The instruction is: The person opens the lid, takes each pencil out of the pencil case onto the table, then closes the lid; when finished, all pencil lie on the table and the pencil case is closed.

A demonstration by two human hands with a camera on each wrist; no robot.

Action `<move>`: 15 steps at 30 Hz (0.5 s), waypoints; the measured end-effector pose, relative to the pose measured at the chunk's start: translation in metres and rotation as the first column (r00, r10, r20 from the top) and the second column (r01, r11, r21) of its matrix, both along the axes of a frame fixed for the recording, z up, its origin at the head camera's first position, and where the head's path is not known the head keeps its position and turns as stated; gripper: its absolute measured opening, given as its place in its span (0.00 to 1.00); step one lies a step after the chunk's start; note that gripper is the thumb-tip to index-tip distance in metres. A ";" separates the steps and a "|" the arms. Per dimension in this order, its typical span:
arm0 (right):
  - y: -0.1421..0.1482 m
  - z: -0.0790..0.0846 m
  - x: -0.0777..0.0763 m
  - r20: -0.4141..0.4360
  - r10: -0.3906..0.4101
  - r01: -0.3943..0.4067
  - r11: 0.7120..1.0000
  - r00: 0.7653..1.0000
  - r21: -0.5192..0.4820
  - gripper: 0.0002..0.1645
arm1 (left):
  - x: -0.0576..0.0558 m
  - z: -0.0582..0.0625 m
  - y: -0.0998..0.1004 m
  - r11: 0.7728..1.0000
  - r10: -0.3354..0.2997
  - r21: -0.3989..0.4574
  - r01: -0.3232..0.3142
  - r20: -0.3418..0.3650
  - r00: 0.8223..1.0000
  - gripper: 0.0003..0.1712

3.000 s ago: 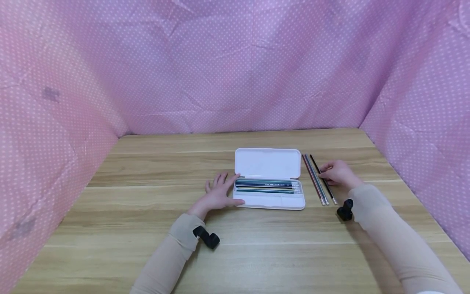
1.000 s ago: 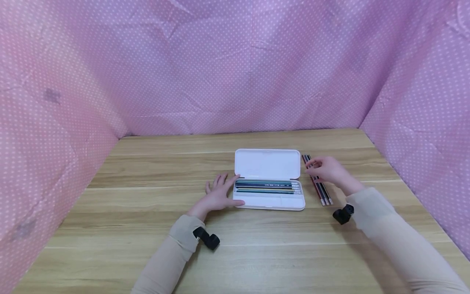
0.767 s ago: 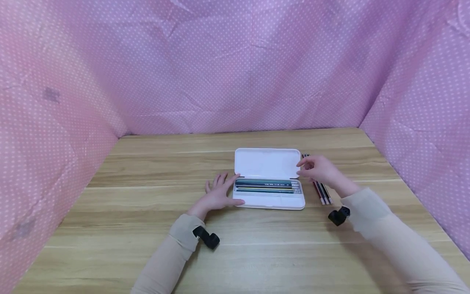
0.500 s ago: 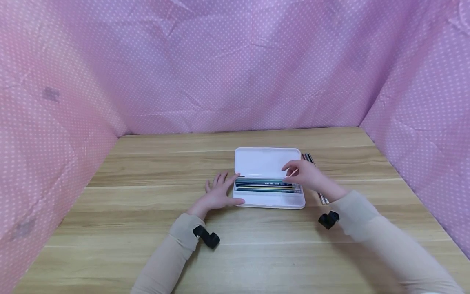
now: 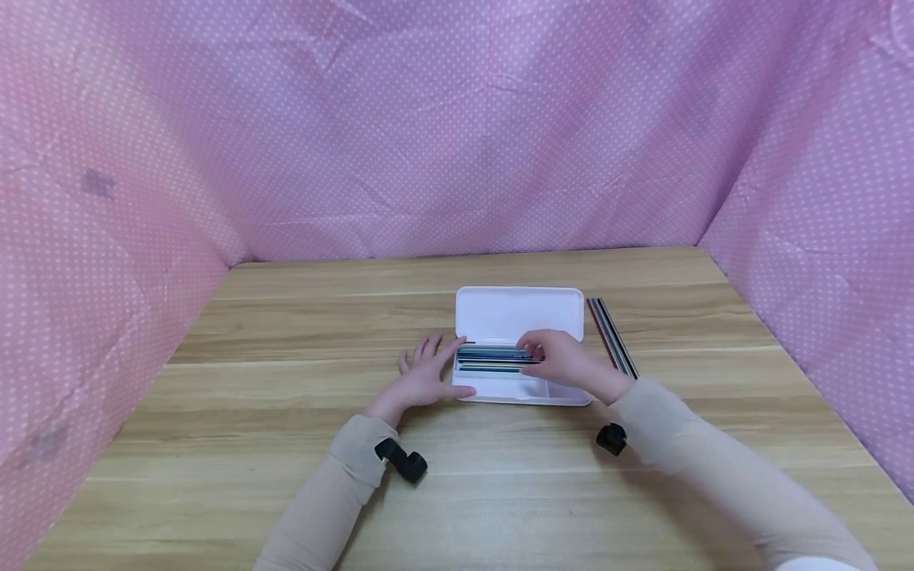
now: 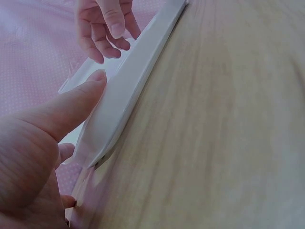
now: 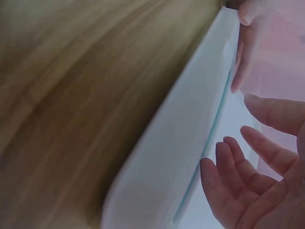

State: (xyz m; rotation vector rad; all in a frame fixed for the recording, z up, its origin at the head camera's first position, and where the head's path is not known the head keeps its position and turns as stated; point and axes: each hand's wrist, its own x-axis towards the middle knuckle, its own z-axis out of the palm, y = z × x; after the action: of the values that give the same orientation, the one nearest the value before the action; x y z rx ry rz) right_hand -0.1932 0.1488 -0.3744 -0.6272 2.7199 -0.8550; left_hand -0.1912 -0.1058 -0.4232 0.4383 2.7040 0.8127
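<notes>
A white pencil case (image 5: pixel 521 313) lies with its lid folded back on the wooden table. Inside its tray, several green, blue and dark pencils (image 5: pixel 493 358) lie side by side. My left hand (image 5: pixel 421 381) rests at the case's left end, thumb and index finger spread along it and touching its edge. Over the right half of the tray hovers my right hand (image 5: pixel 564 361), its fingers loosely bent with nothing between them; it hides the pencils' eraser ends. In the right wrist view, the fingertips (image 7: pixel 224 143) stand just above the case.
To the right of the case, a few more pencils (image 5: pixel 612 337), reddish, bluish and black, lie close together at a slant, their near ends behind the right wrist. Pink dotted cloth (image 5: pixel 457 159) hangs around the back and sides of the table (image 5: pixel 321 317).
My right hand moved the black pencil left against the two beside it, let go, then travelled left over the case's tray. The left hand has stayed in place.
</notes>
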 end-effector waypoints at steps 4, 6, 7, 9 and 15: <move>-0.005 0.000 0.000 -0.024 0.014 -0.013 1.000 1.000 0.023 0.17 | 0.000 0.000 0.000 1.000 0.003 -0.005 -0.003 -0.004 1.000 0.52; -0.008 0.000 -0.001 -0.025 0.015 -0.014 0.999 1.000 0.037 0.17 | 0.000 0.000 0.000 1.000 0.005 -0.008 -0.005 -0.003 1.000 0.52; -0.008 0.001 -0.001 -0.023 0.017 -0.016 0.999 1.000 0.043 0.18 | 0.000 0.000 0.001 1.000 0.006 -0.009 -0.006 -0.003 1.000 0.52; -0.010 0.001 -0.003 -0.018 0.021 -0.020 0.998 1.000 0.056 0.18 | 0.000 0.000 0.001 1.000 0.007 -0.010 -0.007 -0.002 1.000 0.52; -0.012 -0.004 -0.007 -0.002 0.036 -0.036 0.996 0.999 0.081 0.18 | 0.001 0.001 0.000 1.000 0.004 0.004 -0.004 0.009 1.000 0.53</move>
State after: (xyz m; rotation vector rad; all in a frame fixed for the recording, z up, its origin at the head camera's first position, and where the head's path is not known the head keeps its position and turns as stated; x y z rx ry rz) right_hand -0.2004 0.1365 -0.3784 -0.6598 2.7222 -0.7313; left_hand -0.1902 -0.1053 -0.4219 0.4295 2.6959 0.8198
